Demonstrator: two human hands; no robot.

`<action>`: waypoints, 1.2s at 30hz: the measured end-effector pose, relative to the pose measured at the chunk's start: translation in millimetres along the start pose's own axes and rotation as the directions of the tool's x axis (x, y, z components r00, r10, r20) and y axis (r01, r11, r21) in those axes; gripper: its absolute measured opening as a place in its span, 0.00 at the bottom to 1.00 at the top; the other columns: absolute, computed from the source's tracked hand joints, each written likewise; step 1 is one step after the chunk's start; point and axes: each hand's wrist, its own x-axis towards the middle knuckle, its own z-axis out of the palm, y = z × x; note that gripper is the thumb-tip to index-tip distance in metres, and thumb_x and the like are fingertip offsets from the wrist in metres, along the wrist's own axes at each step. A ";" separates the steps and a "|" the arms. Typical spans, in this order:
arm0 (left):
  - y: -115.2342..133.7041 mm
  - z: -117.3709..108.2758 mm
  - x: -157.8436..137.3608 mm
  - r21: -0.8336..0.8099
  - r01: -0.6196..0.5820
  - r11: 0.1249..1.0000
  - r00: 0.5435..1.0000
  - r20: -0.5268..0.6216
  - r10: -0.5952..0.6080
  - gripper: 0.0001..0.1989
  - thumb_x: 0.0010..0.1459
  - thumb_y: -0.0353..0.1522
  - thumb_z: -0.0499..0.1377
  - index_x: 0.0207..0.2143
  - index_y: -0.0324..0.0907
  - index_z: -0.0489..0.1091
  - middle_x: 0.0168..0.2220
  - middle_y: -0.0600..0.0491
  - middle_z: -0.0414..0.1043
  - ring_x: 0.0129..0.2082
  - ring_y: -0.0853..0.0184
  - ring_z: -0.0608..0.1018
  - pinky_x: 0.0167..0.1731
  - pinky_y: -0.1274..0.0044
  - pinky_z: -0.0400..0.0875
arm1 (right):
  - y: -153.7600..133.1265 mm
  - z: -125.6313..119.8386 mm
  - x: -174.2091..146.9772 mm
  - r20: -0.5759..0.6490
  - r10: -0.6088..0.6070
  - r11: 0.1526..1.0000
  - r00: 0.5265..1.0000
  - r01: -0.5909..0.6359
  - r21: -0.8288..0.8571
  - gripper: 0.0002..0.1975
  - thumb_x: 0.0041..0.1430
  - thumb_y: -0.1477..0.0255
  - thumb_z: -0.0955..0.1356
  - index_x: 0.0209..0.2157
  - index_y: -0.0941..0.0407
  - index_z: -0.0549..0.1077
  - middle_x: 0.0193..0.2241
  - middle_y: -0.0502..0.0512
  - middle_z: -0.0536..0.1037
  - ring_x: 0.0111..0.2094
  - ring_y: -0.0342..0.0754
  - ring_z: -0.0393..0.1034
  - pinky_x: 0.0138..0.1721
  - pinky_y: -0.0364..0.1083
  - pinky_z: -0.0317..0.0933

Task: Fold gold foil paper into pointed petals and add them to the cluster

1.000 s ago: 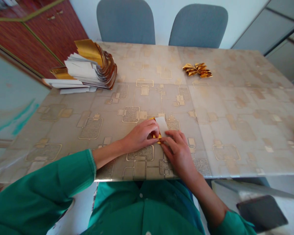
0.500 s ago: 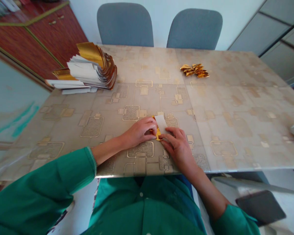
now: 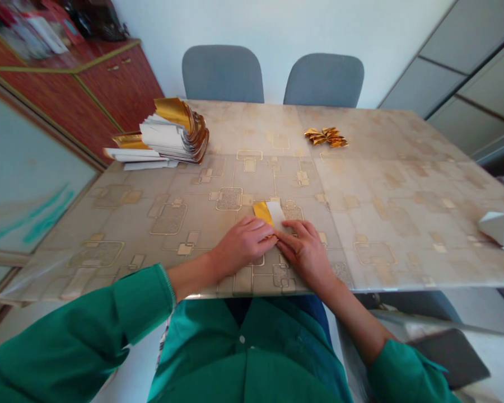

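Observation:
A small piece of folded paper [image 3: 262, 212], gold on one side and white on the other, lies on the table near its front edge. My left hand [image 3: 247, 240] is closed over the near end of the paper, its fingers curled and pressed down on the gold part. From the right, my right hand [image 3: 304, 252] pinches the same near end with thumb and index finger, close against the left fingertips. The other right fingers rest by the white part. Both hands hide the paper's near end.
A thick stack of gold and white paper sheets [image 3: 163, 140] stands at the table's back left. A pleated gold paper piece [image 3: 326, 136] lies at the back right. A white folded object [image 3: 500, 230] sits at the right edge. Two grey chairs [image 3: 222, 74] stand behind the patterned tablecloth [image 3: 361, 190].
My left hand has moved down over the paper's near end, and more of its gold side shows. The right hand keeps its pinch. The camera view has tilted up slightly.

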 end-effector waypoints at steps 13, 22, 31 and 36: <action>23.8 6.3 -8.0 0.044 0.024 0.999 0.993 0.112 -0.028 0.13 0.66 0.33 0.55 0.47 0.32 0.69 0.41 0.43 0.72 0.41 0.59 0.74 0.44 0.69 0.72 | 5.4 -6.1 2.0 0.046 -0.017 0.998 0.999 0.015 0.061 0.13 0.65 0.69 0.66 0.49 0.53 0.77 0.48 0.61 0.74 0.50 0.56 0.63 0.52 0.59 0.64; 25.7 0.9 -9.6 -0.018 0.067 0.998 0.987 0.146 -0.063 0.19 0.65 0.36 0.54 0.53 0.32 0.65 0.44 0.41 0.71 0.43 0.57 0.73 0.45 0.67 0.70 | 18.0 -16.0 5.2 0.129 -0.194 0.981 0.972 0.193 0.024 0.22 0.60 0.84 0.62 0.50 0.51 0.76 0.50 0.59 0.74 0.55 0.55 0.63 0.61 0.64 0.52; 25.1 -1.2 -6.4 -0.051 0.058 0.997 0.986 0.159 -0.049 0.19 0.64 0.36 0.57 0.53 0.32 0.65 0.44 0.40 0.71 0.45 0.56 0.72 0.48 0.66 0.71 | 30.4 -14.7 5.1 0.184 -0.213 0.975 0.960 0.222 -0.028 0.24 0.60 0.84 0.63 0.54 0.49 0.74 0.52 0.58 0.74 0.54 0.53 0.65 0.60 0.62 0.54; 6.3 1.3 -11.9 -0.103 -0.019 0.995 0.988 0.148 0.034 0.20 0.63 0.35 0.60 0.54 0.34 0.66 0.46 0.42 0.71 0.49 0.57 0.74 0.49 0.66 0.71 | 30.8 -16.4 10.3 0.197 -0.262 0.962 0.945 0.272 -0.025 0.23 0.60 0.83 0.63 0.54 0.52 0.74 0.48 0.60 0.74 0.50 0.53 0.65 0.59 0.61 0.56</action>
